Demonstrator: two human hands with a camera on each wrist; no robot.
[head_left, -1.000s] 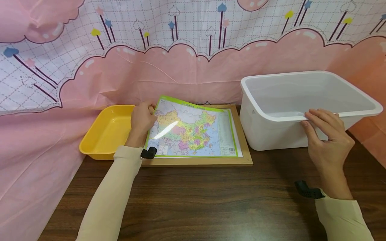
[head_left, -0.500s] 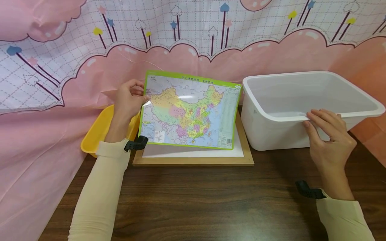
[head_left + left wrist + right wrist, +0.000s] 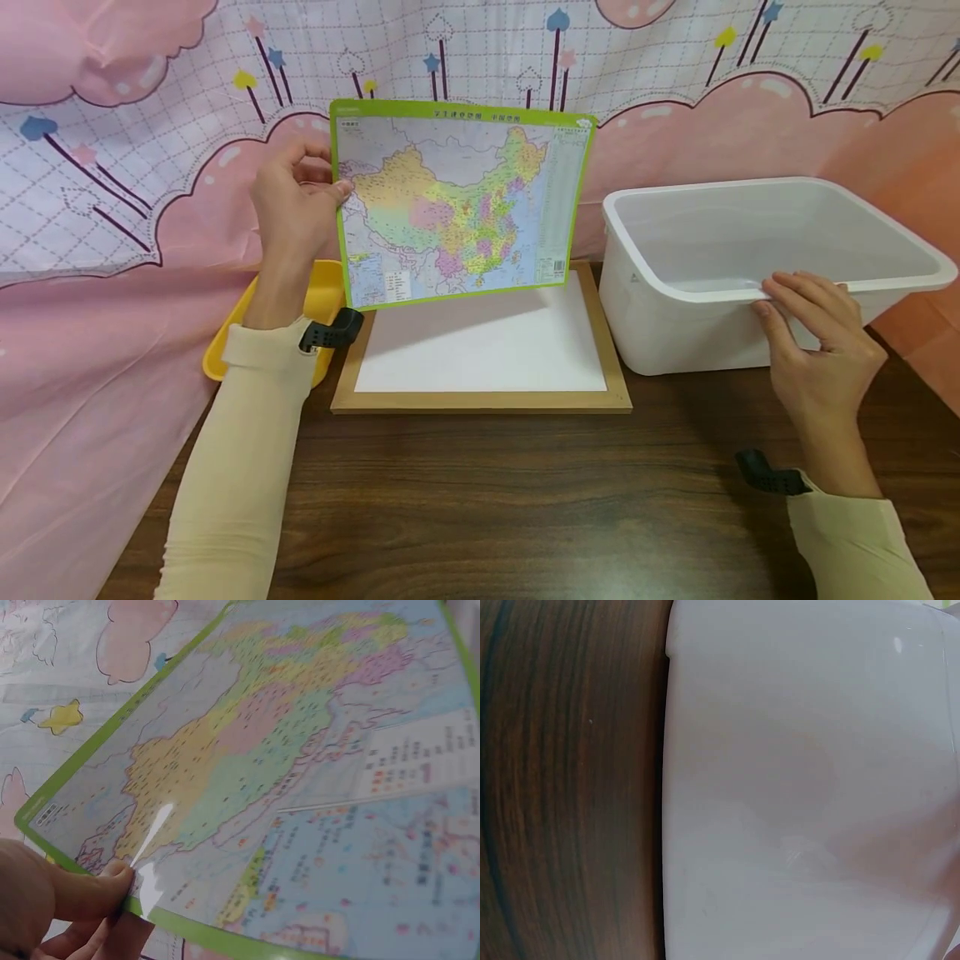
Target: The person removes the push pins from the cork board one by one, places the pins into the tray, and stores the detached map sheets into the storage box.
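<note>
My left hand [image 3: 296, 200] pinches the left edge of a glossy map sheet [image 3: 457, 208] with a green border, thumb on its printed face. The sheet is raised and tilted up above a wood-framed whiteboard [image 3: 480, 350], whose white surface shows below it. In the left wrist view the thumb [image 3: 90, 892] presses near one corner of the map [image 3: 262, 735]. My right hand [image 3: 825, 350] grips the front rim of a white plastic tub [image 3: 697, 333], fingers over the rim and thumb outside. The right wrist view is mostly filled by the tub's outer wall [image 3: 795, 765].
A yellow tray [image 3: 225, 342] stands at the left, partly hidden behind my left forearm. The dark wooden table [image 3: 510, 500] spreads out in front of the board. A pink patterned cloth [image 3: 480, 58] hangs behind everything.
My left hand has lifted the map sheet off the whiteboard, up and slightly left, uncovering the white surface. My right hand has stayed on the tub's rim.
</note>
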